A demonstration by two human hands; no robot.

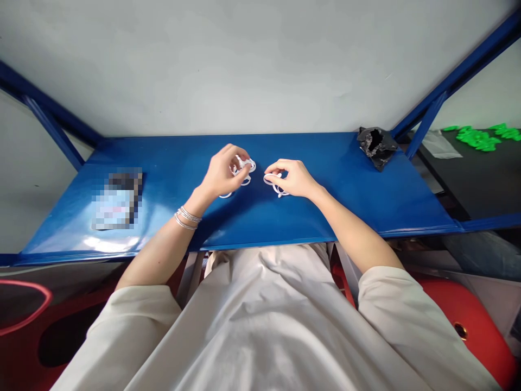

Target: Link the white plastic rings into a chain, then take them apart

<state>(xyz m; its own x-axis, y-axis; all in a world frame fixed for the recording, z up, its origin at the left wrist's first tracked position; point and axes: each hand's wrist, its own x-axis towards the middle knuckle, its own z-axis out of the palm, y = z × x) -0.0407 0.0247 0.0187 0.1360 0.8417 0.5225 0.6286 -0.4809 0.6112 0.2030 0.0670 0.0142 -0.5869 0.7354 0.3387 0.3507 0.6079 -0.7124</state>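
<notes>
My left hand point(227, 172), with silvery bracelets at the wrist, is closed on a bundle of thin white cable point(246, 164) with several loops. One loop hangs below the fingers, close to the blue tabletop point(252, 222). A short way to the right, my right hand point(293, 177) pinches a second looped part of white cable point(277, 187) between thumb and forefinger. A small end of it points down at the table. Whether the two white parts belong to one cable I cannot tell. The palms and some of the fingertips are hidden.
A blurred-out flat item point(116, 201) lies on the table's left side. At the back right sits a crumpled, opened black plastic bag point(377, 146). Blue metal posts point(427, 125) flank the table. Bright green pieces point(478, 138) lie on a dark neighbouring table. A red stool point(459, 309) stands below right.
</notes>
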